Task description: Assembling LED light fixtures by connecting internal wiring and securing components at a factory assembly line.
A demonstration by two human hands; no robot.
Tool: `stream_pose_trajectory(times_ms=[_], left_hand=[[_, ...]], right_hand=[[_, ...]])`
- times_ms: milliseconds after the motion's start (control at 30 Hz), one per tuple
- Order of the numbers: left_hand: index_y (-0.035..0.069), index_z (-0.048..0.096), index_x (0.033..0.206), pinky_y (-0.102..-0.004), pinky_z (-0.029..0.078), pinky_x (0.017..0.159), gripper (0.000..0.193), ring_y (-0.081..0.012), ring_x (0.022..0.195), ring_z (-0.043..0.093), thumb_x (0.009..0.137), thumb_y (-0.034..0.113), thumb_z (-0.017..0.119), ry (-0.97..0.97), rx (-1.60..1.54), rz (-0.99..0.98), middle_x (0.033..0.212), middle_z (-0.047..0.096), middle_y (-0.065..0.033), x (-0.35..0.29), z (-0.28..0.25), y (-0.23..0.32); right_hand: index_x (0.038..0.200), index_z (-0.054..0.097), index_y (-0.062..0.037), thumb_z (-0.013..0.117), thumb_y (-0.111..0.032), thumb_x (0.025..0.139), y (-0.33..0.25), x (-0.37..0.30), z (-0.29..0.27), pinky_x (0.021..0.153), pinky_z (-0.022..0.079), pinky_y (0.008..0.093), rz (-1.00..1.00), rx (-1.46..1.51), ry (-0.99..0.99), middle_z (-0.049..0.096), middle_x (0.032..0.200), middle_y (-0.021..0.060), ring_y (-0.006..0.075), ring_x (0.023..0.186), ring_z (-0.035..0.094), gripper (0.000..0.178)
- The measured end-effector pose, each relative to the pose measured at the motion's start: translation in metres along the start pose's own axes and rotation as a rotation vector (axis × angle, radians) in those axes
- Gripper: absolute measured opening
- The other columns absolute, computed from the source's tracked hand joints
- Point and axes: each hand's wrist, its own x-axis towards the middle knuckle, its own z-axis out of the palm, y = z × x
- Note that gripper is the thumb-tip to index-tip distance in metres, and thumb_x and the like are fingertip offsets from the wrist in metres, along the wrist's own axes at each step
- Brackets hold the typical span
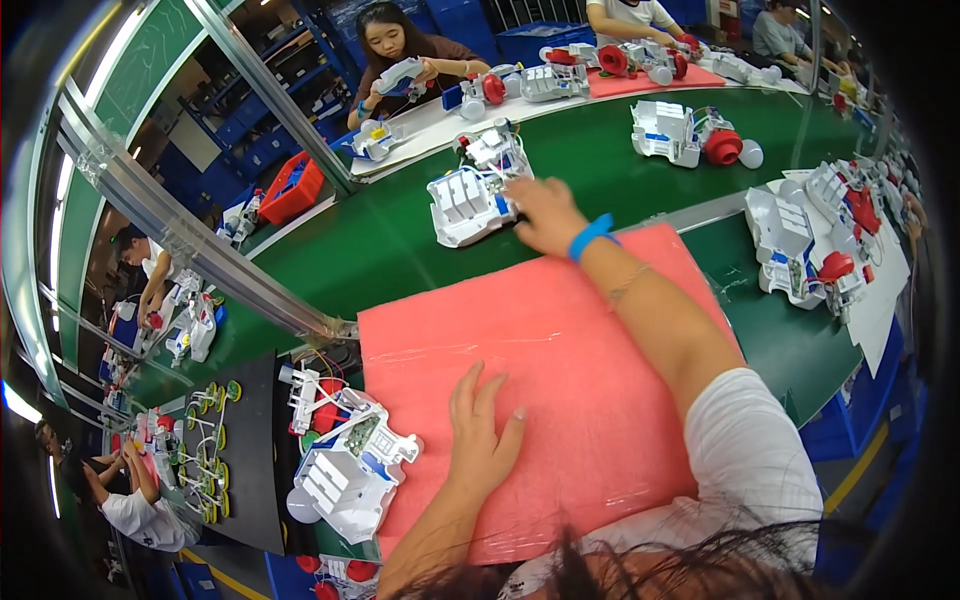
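Note:
On the green conveyor belt point(400, 265) ahead of me lies a white plastic housing point(465, 210) with its inside facing up, showing white blocks, blue parts and wiring. My right hand point(548, 215), with a blue band at the wrist, reaches across and has its bent fingers on the housing's right edge. Below it, a pink foam mat point(580, 350) covers the bench. Over that mat hovers or rests my left hand point(485, 430), its fingers apart and nothing in them. Another white housing point(350, 475) with a circuit board lies left of this hand, by the mat's edge.
More opened housings sit on the belt's right point(668, 132) and on the right bench point(785, 240). A metal post point(200, 225) rises at left, near a black tray point(235, 440) of yellow-green coiled parts. Across the belt, a person handles a white part point(400, 75).

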Motion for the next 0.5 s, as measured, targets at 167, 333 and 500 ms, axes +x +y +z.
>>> stream_pose_trajectory(times_ms=[167, 333, 500], left_hand=[[0.002, 0.049, 0.114, -0.0454, 0.028, 0.098, 0.039, -0.0381, 0.117, 0.033, 0.079, 0.018, 0.059, -0.151, -0.025, 0.059, 0.129, 0.034, -0.0218, 0.001, -0.001, 0.021], [0.002, 0.052, 0.11, -0.0438, 0.031, 0.097, 0.036, -0.0369, 0.116, 0.036, 0.079, 0.019, 0.059, -0.268, -0.085, 0.075, 0.127, 0.037, -0.0206, 0.002, 0.006, 0.02], [0.001, 0.054, 0.108, -0.0431, 0.033, 0.095, 0.035, -0.0358, 0.112, 0.04, 0.079, 0.019, 0.059, -0.287, -0.124, 0.073, 0.124, 0.041, -0.0194, 0.003, 0.006, 0.02]], right_hand=[[0.126, 0.041, -0.0123, 0.06, -0.032, 0.075, 0.124, -0.025, -0.068, 0.094, 0.028, 0.0536, 0.713, -0.668, -0.07, 0.033, 0.136, 0.0044, 0.0203, 0.127, 0.028, 0.058], [0.127, 0.042, -0.0157, 0.056, -0.045, 0.077, 0.166, -0.04, -0.071, 0.1, 0.019, 0.0543, 0.877, -0.677, -0.203, 0.04, 0.132, 0.0018, 0.0202, 0.132, 0.018, 0.06], [0.126, 0.043, -0.0156, 0.053, -0.043, 0.079, 0.197, -0.041, -0.064, 0.101, 0.018, 0.0525, 0.569, -0.884, 0.08, 0.043, 0.13, 0.0027, 0.0207, 0.129, 0.026, 0.056]])
